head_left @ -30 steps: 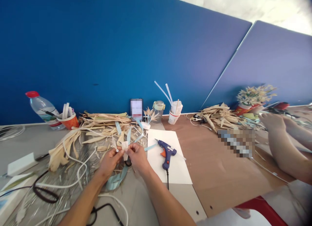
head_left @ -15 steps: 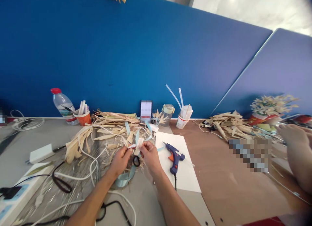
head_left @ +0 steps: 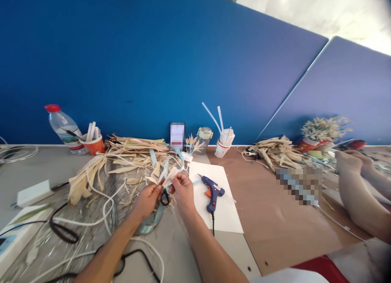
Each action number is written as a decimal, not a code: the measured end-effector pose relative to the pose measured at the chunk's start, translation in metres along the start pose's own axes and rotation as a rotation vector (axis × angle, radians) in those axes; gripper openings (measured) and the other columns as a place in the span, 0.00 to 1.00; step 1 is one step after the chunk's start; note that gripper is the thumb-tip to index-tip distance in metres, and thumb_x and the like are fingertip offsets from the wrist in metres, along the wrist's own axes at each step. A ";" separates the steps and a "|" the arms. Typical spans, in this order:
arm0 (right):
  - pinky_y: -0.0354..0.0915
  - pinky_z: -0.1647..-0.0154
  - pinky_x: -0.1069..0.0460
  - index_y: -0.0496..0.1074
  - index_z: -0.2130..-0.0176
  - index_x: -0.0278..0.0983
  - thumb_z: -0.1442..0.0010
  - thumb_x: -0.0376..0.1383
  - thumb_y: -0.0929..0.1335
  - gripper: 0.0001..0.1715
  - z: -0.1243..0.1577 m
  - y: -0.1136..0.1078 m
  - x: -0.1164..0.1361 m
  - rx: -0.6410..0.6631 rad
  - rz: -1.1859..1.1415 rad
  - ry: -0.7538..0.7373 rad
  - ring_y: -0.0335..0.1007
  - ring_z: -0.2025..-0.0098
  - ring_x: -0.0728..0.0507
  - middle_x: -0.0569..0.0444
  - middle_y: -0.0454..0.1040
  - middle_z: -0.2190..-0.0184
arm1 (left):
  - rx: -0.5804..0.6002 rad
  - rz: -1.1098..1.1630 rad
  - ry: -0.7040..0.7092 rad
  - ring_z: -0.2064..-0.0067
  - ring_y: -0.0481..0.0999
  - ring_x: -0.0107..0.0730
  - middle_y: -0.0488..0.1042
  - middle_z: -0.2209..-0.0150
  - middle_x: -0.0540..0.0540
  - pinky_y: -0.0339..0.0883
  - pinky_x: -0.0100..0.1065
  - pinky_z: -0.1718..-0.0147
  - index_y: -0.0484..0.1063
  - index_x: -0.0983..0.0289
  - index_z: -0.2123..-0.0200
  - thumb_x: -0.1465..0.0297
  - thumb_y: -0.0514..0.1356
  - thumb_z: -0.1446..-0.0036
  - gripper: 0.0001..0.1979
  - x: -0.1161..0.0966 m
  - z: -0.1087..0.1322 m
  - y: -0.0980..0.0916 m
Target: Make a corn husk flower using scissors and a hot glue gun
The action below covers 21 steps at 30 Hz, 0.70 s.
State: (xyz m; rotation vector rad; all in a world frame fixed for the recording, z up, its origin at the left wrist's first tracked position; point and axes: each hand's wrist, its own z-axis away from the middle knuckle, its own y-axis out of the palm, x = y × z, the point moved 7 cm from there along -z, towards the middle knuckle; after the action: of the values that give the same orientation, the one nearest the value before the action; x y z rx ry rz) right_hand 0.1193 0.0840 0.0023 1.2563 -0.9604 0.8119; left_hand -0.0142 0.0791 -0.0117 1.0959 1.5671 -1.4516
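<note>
My left hand [head_left: 148, 199] is closed, pinching small pale pieces of dried corn husk between thumb and fingers. Close beside it, my right hand [head_left: 184, 192] pinches a pale corn husk strip [head_left: 170, 178], whose free end reaches over the left fingertips. Just under the fingers shows a black loop handle [head_left: 165, 198], apparently of scissors; the rest of it is hidden. Light blue ribbon [head_left: 149, 227] lies in a loop on the table beneath my hands. To the right, a blue glue gun [head_left: 211, 192] with an orange trigger rests on a white sheet [head_left: 227, 218].
Dried husks [head_left: 134, 144] and white cables [head_left: 106, 201] spread across the left side. Along the blue partition stand a bottle [head_left: 65, 128], an orange cup [head_left: 94, 145], a phone [head_left: 177, 135], a jar [head_left: 204, 138] and a white cup [head_left: 222, 148]. At right, another person's arm [head_left: 354, 193] reaches in.
The husk strip in my right hand has tilted from nearly upright to slanting, and both hands have come closer together. The whole view has shifted slightly to the right.
</note>
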 end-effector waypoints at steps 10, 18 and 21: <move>0.50 0.84 0.58 0.64 0.76 0.37 0.53 0.37 0.67 0.07 0.002 -0.004 0.004 -0.046 0.061 -0.009 0.54 0.88 0.54 0.65 0.61 0.91 | 0.073 0.032 0.003 0.78 0.65 0.30 0.66 0.82 0.48 0.59 0.30 0.77 0.66 0.61 0.79 0.61 0.51 0.45 0.15 -0.001 0.003 0.008; 0.51 0.84 0.58 0.64 0.75 0.37 0.52 0.37 0.66 0.06 0.004 0.000 0.003 -0.041 0.052 -0.056 0.55 0.87 0.53 0.65 0.62 0.90 | 0.083 0.030 0.030 0.79 0.63 0.29 0.64 0.82 0.47 0.57 0.30 0.78 0.65 0.62 0.79 0.62 0.52 0.45 0.14 -0.009 0.003 0.009; 0.53 0.83 0.57 0.65 0.75 0.37 0.51 0.37 0.66 0.06 0.006 0.000 0.001 -0.051 0.062 -0.074 0.56 0.86 0.52 0.65 0.62 0.89 | 0.073 0.035 0.037 0.79 0.63 0.28 0.64 0.82 0.47 0.58 0.29 0.78 0.66 0.62 0.79 0.61 0.52 0.45 0.15 -0.011 0.002 0.008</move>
State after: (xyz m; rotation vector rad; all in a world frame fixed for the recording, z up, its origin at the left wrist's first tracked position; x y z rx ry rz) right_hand 0.1188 0.0782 0.0040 1.2246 -1.0780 0.7880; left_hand -0.0026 0.0756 -0.0044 1.1928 1.5233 -1.4826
